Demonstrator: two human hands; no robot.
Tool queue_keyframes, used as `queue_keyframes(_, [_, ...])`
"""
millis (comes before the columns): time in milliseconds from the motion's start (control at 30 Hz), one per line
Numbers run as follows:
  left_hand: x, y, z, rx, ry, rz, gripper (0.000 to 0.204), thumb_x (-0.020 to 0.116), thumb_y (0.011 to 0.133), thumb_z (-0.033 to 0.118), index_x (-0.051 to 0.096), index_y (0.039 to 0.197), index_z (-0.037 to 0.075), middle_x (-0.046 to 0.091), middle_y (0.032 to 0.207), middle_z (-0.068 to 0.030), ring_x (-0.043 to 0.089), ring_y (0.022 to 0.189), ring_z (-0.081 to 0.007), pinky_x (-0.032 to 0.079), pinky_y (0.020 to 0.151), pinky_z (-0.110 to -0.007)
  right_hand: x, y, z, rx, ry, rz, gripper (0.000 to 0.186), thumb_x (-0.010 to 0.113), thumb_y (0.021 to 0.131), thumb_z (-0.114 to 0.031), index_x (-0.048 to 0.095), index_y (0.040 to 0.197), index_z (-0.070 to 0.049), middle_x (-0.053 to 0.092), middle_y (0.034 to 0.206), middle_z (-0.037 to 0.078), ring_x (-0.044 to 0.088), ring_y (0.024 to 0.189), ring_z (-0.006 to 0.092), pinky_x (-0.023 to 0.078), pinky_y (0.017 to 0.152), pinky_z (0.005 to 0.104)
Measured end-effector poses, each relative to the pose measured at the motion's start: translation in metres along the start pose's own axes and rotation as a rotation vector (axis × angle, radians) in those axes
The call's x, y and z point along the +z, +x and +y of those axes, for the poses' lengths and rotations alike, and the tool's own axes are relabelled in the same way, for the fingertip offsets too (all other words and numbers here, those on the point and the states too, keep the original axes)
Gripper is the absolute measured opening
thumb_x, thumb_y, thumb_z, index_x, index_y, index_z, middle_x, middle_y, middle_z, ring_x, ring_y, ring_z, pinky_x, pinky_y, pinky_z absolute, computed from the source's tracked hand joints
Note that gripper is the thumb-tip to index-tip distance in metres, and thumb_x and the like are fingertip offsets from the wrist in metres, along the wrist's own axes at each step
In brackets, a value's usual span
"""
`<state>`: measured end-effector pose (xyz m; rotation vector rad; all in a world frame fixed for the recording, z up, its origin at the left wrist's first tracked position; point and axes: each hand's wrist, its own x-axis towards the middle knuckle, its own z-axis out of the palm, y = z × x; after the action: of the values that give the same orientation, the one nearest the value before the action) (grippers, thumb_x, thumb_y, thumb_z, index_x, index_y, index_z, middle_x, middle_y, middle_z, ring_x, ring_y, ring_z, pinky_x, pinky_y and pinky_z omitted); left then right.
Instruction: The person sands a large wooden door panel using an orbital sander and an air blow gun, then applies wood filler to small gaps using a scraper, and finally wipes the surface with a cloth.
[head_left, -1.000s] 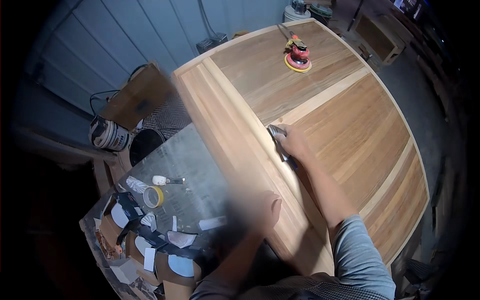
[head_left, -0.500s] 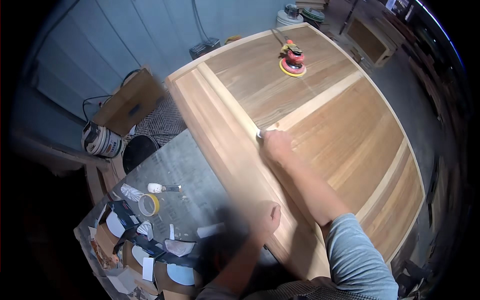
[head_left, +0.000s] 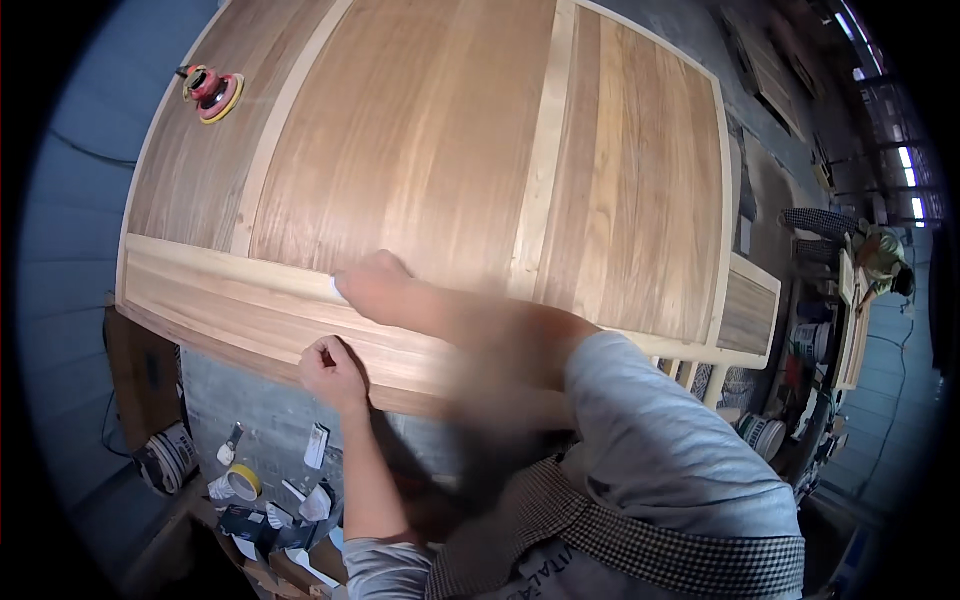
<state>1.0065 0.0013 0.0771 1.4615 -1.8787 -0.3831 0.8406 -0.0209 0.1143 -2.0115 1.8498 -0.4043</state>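
A large wooden panel (head_left: 420, 130) with paler frame strips lies before me. My right hand (head_left: 378, 287) is closed over a small white piece (head_left: 335, 288), mostly hidden under the fingers, and presses it on the pale strip (head_left: 220, 262) along the panel's near side. Nearer to me, my left hand (head_left: 335, 372) rests on the panel's near edge board, fingers curled into a loose fist with nothing seen inside. A red sander (head_left: 212, 92) with a yellow-rimmed pad sits on the panel at the far left.
Below the panel's near edge is a grey tabletop (head_left: 270, 405) with a yellow tape roll (head_left: 243, 482), a brush (head_left: 231, 443), folded white pieces (head_left: 316, 502) and opened boxes (head_left: 245, 525). Buckets (head_left: 168, 458) stand at the left. Another person (head_left: 882, 265) is at the far right.
My view has turned rightward, so the panel and sander appear farther left. The right hand stays on the pale strip with the white piece. My left hand remains curled by the near edge.
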Motion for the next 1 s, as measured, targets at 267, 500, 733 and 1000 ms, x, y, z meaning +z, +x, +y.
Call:
queue_keyframes(267, [0.0,0.003,-0.024,-0.145,-0.093,-0.054,0.016,0.059,0.077,0.015,0.06,0.076,-0.001,0.058,0.07,-0.0105,0.054,0.064,-0.0201,0.044,0.061,-0.031,-0.019,-0.158,0.053,0.07,0.019,0.023,0.012,0.044,0.08,-0.012,0.054,0.085,-0.007,0.059,0.072,0.011,0.06,0.068,0.0273,0.044,0.057,0.0401])
queue_keyframes(500, [-0.004,0.009,-0.014,-0.167,-0.215,-0.14,0.025,0.058,0.082,0.02,0.056,0.07,-0.001,0.052,0.06,-0.0037,0.045,0.058,-0.0106,0.039,0.055,-0.025,-0.04,-0.263,0.089,0.161,-0.047,-0.024,0.031,0.043,0.076,-0.007,0.057,0.103,-0.01,0.057,0.071,0.01,0.057,0.066,0.0269,0.044,0.059,0.0386])
queue_keyframes(733, [-0.003,0.007,-0.024,-0.244,-0.164,-0.157,0.043,0.05,0.087,0.028,0.046,0.056,-0.001,0.042,0.05,-0.0007,0.034,0.051,-0.0083,0.029,0.047,-0.028,-0.06,-0.367,0.126,0.193,-0.053,0.061,0.029,0.048,0.073,-0.008,0.058,0.1,-0.012,0.056,0.066,0.006,0.057,0.065,0.0251,0.045,0.055,0.0359])
queue_keyframes(1000, [-0.004,-0.005,-0.011,-0.211,-0.043,-0.119,0.047,0.04,0.09,0.034,0.055,0.069,-0.005,0.051,0.055,-0.0121,0.043,0.052,-0.0145,0.036,0.051,-0.032,-0.069,-0.393,0.14,0.224,-0.158,-0.072,0.034,0.048,0.072,-0.006,0.057,0.101,-0.021,0.058,0.07,0.008,0.056,0.063,0.0297,0.044,0.056,0.0409])
